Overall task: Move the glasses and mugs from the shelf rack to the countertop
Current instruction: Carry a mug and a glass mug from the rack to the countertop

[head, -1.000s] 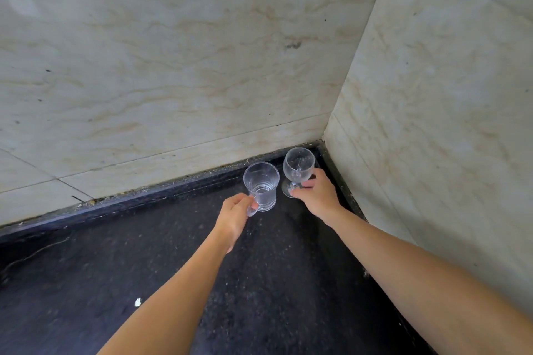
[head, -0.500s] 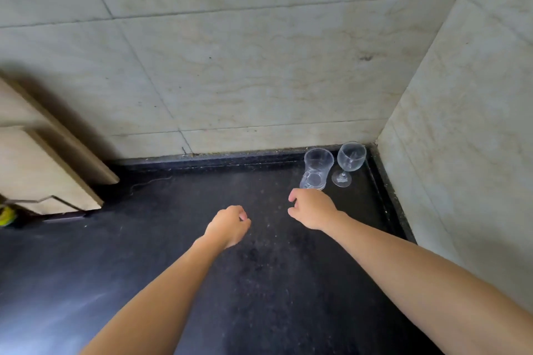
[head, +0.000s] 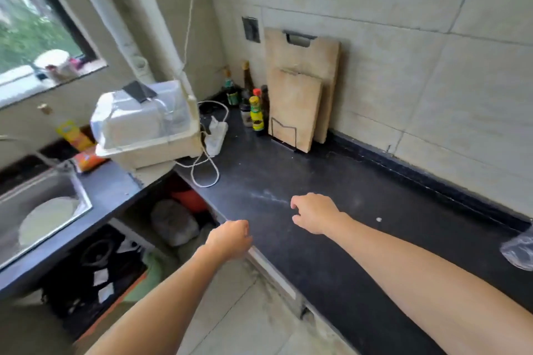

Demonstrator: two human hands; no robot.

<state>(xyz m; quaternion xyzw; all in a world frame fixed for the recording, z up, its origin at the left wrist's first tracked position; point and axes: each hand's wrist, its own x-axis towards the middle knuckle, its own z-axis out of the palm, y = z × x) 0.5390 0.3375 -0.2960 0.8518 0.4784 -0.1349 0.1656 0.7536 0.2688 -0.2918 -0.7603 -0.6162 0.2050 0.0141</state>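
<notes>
Pale marbled wall tiles (head: pixel 418 46) back a dark stone counter, daylight enters through a window (head: pixel 31 23) at far left above a steel sink (head: pixel 37 204), and light floor tiles (head: pixel 245 311) lie near.

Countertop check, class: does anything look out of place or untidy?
Yes: a white extension cord loops loose over the dark countertop, and a pale smear marks its surface ahead of the right hand.

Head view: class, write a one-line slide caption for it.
Two empty hands, left and right, hover over a dark stone countertop near leaning wooden cutting boards.
</notes>
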